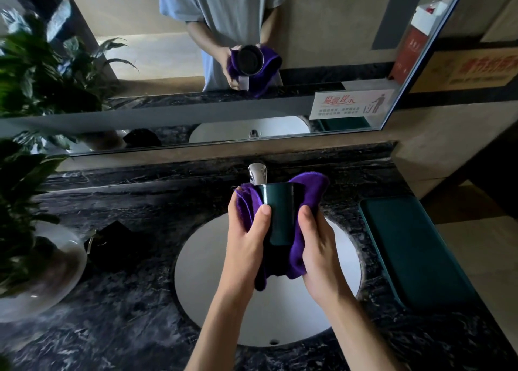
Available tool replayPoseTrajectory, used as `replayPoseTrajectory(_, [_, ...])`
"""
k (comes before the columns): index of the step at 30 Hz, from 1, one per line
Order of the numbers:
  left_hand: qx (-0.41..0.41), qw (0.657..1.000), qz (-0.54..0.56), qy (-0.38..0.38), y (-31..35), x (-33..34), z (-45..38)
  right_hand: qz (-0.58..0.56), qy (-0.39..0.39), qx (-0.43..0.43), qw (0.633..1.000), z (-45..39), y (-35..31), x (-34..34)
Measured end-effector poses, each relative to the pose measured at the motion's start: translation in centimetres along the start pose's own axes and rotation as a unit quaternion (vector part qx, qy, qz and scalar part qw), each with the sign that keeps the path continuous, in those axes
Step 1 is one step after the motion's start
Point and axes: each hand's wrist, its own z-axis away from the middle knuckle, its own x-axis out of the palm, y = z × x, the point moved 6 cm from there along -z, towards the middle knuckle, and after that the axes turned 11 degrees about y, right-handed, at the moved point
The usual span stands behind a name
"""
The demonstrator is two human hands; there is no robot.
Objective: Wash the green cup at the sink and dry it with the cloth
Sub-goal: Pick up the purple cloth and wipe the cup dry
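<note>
- Fingers of both hands curl around the purple cloth (307,199), which is wrapped about the green cup (277,216); the left hand (246,241) lays its thumb flat on the cup's bare side, and the right hand (319,247) grips the cloth-covered side from the other flank.
- Held at the centre of the frame, above the white sink (201,272) and just in front of the chrome faucet (257,173), the cup is tipped with its mouth turned away from the camera, toward the mirror (168,90).
- Drying looks like the step in hand. To do it well, I would turn the cup inside the cloth so every side passes under the fabric, then push a fold into the mouth to reach the inside, holding it over the basin throughout in case it slips.
- Inside the cup, the mirror's reflection shows only a dark interior; whether water remains there I cannot tell.
- No standing water shows in the sink, and none runs from the faucet.
- At the left edge a glass bowl (56,272) holds a leafy plant (30,70).
- At the right, a dark green tray (414,244) lies on the marble counter (126,328).
</note>
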Motion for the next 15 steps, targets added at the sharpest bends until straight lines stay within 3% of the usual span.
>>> replayPoseTrajectory(2, [0.021,1.000,-0.014,0.007,0.2,-0.3,0.1,0.015,0.065,-0.009,0.998,0.0,0.4,-0.9])
replayPoseTrajectory(4, [0.036,0.999,-0.028,0.014,0.4,-0.4,0.3,0.031,0.079,-0.031,0.996,0.4,-0.2,-0.9])
replayPoseTrajectory(9, [0.008,0.999,0.005,-0.037,-0.2,-0.1,0.9,0.074,-0.002,-0.076,0.994,1.2,-1.7,0.6])
replayPoseTrajectory(12, [0.015,0.999,0.009,-0.030,0.3,0.0,0.8,0.125,-0.038,-0.103,0.986,1.8,-1.9,1.8])
replayPoseTrajectory(15, [0.026,0.999,0.026,-0.033,1.0,0.0,0.5,0.169,-0.069,-0.193,0.964,2.3,-2.3,2.5])
